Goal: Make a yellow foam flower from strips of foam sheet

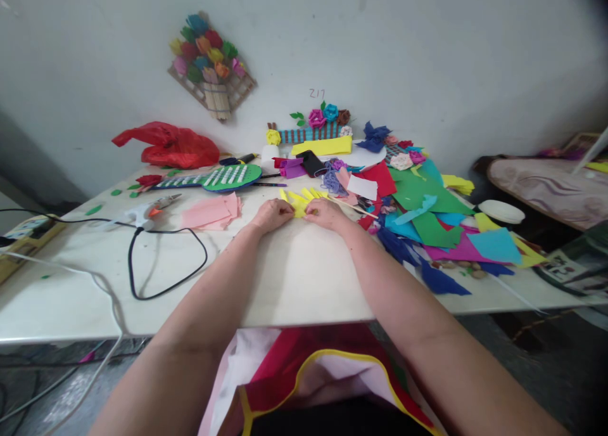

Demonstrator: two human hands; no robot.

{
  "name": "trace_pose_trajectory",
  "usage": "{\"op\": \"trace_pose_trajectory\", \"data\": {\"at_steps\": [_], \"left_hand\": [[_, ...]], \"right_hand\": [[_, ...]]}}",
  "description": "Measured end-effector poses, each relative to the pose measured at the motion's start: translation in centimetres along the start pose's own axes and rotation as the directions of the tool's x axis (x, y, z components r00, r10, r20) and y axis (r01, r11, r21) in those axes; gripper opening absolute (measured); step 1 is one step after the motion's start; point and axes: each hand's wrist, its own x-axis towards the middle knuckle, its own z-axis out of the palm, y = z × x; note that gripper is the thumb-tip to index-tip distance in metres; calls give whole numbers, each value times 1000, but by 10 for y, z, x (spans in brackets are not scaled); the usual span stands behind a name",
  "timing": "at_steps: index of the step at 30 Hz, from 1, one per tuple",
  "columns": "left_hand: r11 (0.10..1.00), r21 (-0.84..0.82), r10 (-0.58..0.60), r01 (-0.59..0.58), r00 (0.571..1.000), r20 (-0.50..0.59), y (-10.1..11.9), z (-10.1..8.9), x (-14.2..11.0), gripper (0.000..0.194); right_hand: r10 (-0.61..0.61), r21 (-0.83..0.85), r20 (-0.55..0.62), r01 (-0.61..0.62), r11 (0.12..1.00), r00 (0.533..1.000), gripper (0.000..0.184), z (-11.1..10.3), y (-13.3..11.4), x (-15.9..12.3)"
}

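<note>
While pinching yellow paper (299,206) with left hand (272,214) and right hand (328,213), could tear strips (313,194) beyond fingertips (289,211) by tugging unevenly

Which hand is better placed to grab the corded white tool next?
Probably the left hand: the white tool lies on its side, whereas the right hand would reach across. Both hold the yellow paper.

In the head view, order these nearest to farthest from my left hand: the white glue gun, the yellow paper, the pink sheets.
From your left hand:
1. Yellow paper, in the fingers.
2. Pink sheets, on the table just to its left.
3. White glue gun, farther left, beyond the pink sheets.
</note>
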Motion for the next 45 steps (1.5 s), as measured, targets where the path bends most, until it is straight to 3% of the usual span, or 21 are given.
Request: {"op": "trace_pose_trajectory", "data": {"at_steps": [11, 19, 29, 45], "left_hand": [[1000, -6, 13, -13, 1000, 2, -5, 2, 2, 12], [1000, -17, 4, -5, 1000, -15, -2, 2, 2, 11], [999, -35, 26, -27, 999, -32, -4, 3, 2, 12], [994, 109, 13, -8, 999, -45, 1, 7, 7, 10]], "right_hand": [[70, 15, -5, -70, 997, 998, 11, 3, 1, 3], [15, 61, 1, -15, 998, 1000, 9, 2, 5, 3], [60, 74, -6, -59, 995, 998, 11, 3, 3, 5], [122, 39, -48, -120, 992, 991, 13, 10, 0, 7]]}}
